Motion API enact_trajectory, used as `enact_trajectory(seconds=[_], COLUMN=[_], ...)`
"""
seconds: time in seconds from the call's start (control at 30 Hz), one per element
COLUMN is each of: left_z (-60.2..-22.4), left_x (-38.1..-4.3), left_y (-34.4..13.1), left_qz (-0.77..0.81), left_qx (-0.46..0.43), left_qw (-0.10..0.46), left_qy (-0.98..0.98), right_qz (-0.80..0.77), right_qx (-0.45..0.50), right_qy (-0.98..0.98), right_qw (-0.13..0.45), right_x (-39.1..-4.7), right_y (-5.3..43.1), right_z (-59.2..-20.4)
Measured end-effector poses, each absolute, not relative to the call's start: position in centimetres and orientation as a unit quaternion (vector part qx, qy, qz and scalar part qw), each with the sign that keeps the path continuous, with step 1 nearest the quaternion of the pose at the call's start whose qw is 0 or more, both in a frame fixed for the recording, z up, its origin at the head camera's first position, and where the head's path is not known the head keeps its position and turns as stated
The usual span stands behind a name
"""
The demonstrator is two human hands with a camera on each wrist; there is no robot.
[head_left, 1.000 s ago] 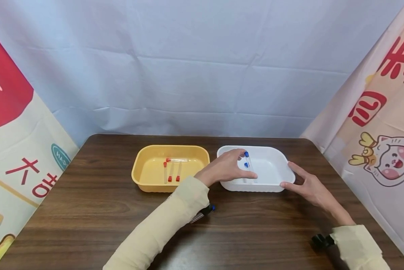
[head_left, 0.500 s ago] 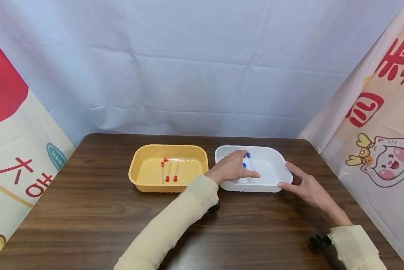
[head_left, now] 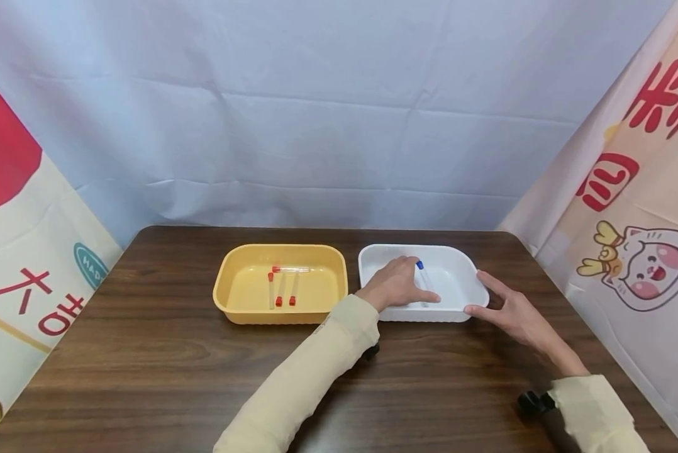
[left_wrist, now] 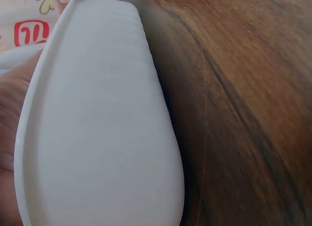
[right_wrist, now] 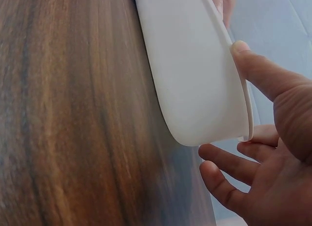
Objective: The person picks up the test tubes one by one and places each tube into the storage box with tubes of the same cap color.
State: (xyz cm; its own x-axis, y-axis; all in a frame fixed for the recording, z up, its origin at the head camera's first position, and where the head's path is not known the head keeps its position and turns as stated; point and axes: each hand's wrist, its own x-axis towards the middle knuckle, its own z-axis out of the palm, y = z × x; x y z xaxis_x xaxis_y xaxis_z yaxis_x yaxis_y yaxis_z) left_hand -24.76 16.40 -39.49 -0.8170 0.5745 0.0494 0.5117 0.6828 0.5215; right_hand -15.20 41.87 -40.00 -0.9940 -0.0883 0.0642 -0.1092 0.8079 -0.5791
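Note:
My left hand (head_left: 394,283) reaches over the near left side of a white plastic tray (head_left: 458,270). It holds a clear test tube with a blue cap (head_left: 421,265), fingertips near the cap and thumb near the lower end. In the left wrist view the tray's wall (left_wrist: 102,109) covers the fingers. At the tray's right end, my right hand (head_left: 514,314) grips the rim. Its thumb (right_wrist: 263,70) presses the long side, and the other fingers curl by the end wall.
Left of the white tray stands a yellow tray (head_left: 243,296) with several red-capped test tubes (head_left: 292,269) lying in it. Both trays are on a dark wooden table (head_left: 146,327). Pale cloth (head_left: 316,126) hangs behind, with printed cloth on both sides.
My left hand has shifted right and slightly lower with the blue-capped tube. A second blue-capped tube in the white tray is now hidden behind that hand. The right hand keeps its place on the tray.

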Motion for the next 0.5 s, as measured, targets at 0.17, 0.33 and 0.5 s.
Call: enact_trajectory(seconds=[0.17,0.33,0.5], left_z=[-39.7,-40.1,-40.4], left_x=[-24.9,-25.2,-25.3], left_y=[16.8,17.3,17.7], left_qz=[0.260,0.224,0.207], left_qx=[0.281,0.278,0.271], left_qw=[0.072,0.063,0.060], left_qy=[0.921,0.932,0.938], right_qz=[0.307,0.305,0.304], right_qx=[0.049,0.043,0.039], right_qy=[-0.950,-0.951,-0.952], right_qw=[0.013,0.011,0.009], right_x=[-15.2,-15.2,-15.3], right_y=[41.9,41.8,41.8], right_z=[-39.9,-40.0,-40.0])
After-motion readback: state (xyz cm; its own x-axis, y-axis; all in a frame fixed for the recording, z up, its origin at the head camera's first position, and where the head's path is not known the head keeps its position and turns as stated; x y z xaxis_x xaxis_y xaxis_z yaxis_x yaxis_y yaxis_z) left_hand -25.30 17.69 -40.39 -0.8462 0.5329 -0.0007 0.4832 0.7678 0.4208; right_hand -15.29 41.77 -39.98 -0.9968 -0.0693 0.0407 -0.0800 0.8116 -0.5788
